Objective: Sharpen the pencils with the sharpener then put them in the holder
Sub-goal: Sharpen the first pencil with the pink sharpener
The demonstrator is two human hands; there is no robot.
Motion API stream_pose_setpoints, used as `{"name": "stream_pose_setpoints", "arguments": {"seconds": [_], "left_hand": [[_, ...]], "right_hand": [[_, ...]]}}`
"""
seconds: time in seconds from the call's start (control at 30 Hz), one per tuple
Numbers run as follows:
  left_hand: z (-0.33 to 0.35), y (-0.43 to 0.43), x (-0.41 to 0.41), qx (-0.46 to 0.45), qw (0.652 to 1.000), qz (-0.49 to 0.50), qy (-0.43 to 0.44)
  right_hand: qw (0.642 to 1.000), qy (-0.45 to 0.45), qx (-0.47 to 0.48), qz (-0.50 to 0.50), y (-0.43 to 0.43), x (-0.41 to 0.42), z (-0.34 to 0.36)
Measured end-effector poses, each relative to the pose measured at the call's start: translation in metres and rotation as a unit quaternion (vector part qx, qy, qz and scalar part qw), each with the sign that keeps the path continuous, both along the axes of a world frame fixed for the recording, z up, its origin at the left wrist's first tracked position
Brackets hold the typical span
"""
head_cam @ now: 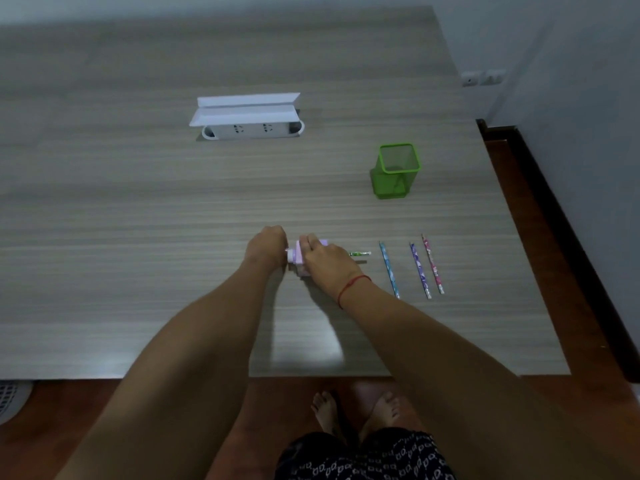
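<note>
Lilac sharpener (300, 262) clasped by the right hand (323, 258); left hand (268, 245) grips its crank (289, 255).

Grey woodgrain desk (138, 209), pale wall (571, 98), red-brown floor (561, 237)

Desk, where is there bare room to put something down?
Bare: the wide left half, left of the socket box and left hand; also between the holder and the loose pencils. Crowded: front right, around the sharpener, right hand and pencils.
</note>
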State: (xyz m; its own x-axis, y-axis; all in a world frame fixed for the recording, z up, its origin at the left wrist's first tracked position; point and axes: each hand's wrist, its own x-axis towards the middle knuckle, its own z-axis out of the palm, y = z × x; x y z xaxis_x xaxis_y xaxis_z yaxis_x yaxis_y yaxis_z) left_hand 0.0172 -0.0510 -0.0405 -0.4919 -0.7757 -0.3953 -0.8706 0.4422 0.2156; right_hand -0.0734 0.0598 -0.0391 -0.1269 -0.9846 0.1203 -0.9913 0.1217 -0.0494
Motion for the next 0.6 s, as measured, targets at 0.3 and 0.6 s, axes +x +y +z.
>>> {"name": "stream_pose_setpoints", "arguments": {"seconds": [0.3, 0.6], "left_hand": [[0.053, -0.033, -0.010, 0.125, 0.991, -0.046, -0.001], [0.037, -0.005, 0.001, 0.394, 0.900, -0.039, -0.184]], "right_hand": [[0.997, 0.027, 0.068, 0.015, -0.002, 0.001, 0.012], [0.995, -0.047, 0.081, 0.028, 0.001, -0.002, 0.018]]}}
